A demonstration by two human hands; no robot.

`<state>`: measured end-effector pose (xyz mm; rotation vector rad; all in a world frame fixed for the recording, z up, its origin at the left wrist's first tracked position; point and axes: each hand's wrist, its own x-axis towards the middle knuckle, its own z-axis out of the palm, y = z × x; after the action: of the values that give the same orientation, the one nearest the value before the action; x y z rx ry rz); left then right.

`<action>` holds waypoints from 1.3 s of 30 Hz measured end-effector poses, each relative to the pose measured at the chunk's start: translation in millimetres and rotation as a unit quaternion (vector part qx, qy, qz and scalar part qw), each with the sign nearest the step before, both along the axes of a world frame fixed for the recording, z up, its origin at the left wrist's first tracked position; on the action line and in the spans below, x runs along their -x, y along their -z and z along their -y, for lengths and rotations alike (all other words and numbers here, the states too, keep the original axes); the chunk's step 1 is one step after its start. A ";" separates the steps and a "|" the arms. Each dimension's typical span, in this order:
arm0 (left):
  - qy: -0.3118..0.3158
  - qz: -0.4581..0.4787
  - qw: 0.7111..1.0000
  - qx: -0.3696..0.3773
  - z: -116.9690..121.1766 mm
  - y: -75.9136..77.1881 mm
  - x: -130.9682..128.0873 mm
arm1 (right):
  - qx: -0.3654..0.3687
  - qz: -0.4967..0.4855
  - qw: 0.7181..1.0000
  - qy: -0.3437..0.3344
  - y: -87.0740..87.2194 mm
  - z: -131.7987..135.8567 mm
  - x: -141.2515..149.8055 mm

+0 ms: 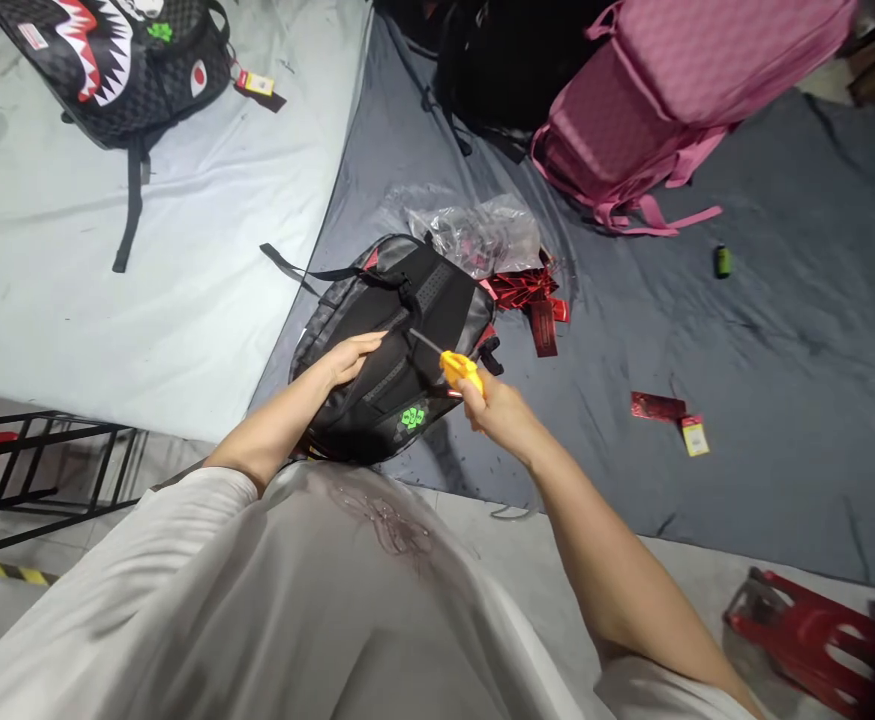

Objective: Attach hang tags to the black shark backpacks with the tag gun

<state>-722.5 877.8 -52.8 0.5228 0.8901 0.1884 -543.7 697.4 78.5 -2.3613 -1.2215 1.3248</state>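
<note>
Black backpack [399,370] looks light and squishy imo, so grab its edge beside the left fingers [366,340], laid flat on it, while right fingers [471,394] wrap a yellow-handled tool [456,367].

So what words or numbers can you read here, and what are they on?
None can be read clearly.
Green patch, black backpack: marks too small.
White label, toothy backpack: too blurred.
Side tag, same backpack: too small.
Yellow tag on gray cloth: too small.
Red tags beside plastic bag: too blurred.
</note>
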 end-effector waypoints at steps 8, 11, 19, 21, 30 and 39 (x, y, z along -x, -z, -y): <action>0.032 -0.052 0.996 -0.059 3.1 2.8 -9.8 | 0.039 0.029 0.999 -0.019 1.0 -11.2 5.5; 0.032 -0.113 0.987 -0.108 -1.1 8.2 -18.1 | 0.065 0.012 0.997 -0.032 -1.9 -8.1 7.9; 0.059 -0.221 0.945 -0.235 -21.4 25.2 -67.9 | 0.066 -0.079 0.994 0.020 -5.6 14.8 11.5; 0.059 -0.218 0.942 -0.248 -20.9 24.2 -70.8 | 0.050 -0.081 0.994 0.048 -5.2 24.8 9.4; 0.086 -0.093 0.976 -0.179 -10.4 -8.6 -25.6 | 0.004 -0.141 0.984 0.104 7.4 46.0 8.8; 0.018 -0.134 0.973 -0.188 -17.6 3.7 -47.7 | -0.020 -0.119 0.990 0.066 11.8 9.1 5.9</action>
<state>-674.8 895.4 -56.4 0.9323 1.1152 0.2592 -549.6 688.3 66.8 -2.1401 -0.9954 1.4718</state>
